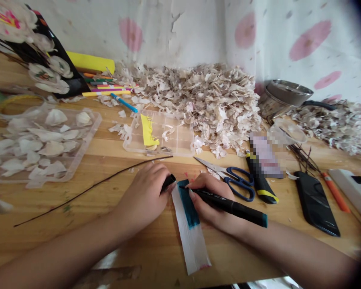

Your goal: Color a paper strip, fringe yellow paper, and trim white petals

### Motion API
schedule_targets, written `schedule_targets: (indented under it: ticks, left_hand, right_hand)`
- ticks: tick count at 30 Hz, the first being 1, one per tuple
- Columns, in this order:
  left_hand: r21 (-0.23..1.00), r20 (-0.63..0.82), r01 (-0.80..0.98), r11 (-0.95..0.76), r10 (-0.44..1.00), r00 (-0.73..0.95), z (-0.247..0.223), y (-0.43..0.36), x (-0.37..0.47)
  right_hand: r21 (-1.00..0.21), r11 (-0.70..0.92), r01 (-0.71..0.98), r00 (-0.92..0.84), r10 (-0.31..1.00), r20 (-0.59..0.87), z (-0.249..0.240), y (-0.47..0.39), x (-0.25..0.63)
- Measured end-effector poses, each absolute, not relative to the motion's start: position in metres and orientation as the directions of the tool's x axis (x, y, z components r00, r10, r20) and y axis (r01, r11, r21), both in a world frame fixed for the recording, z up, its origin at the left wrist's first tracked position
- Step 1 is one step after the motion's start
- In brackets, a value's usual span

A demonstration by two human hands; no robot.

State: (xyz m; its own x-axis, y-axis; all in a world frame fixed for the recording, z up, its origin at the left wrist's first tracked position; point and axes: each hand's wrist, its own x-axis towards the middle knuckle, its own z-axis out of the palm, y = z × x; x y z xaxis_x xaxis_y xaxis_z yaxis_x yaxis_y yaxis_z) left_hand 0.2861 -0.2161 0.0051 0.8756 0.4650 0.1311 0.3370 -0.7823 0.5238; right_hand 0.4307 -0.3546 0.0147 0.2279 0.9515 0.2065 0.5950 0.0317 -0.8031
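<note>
I find bare pale-wood tabletop offering passage between the left forearm and the long white paper strip with a teal end. Ahead of the left hand, a thin dark stem crosses the route, backed by a clear plastic compartment box. I record blue-handled steel scissors just beyond the right hand, obstructing forward travel. A narrow lane runs between the black-and-yellow handle and the glossy black phone. A pale petal heap closes the rear.
</note>
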Motion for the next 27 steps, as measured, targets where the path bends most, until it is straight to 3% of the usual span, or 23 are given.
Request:
schedule_targets:
  ticks: [27]
  left_hand:
    - [0.52, 0.149, 0.318, -0.792, 0.451, 0.88, 0.0008, -0.2156, 0.286]
  right_hand:
    - [-0.813, -0.024, 0.582, 0.257, 0.954, 0.156, 0.018, -0.3541, 0.4305]
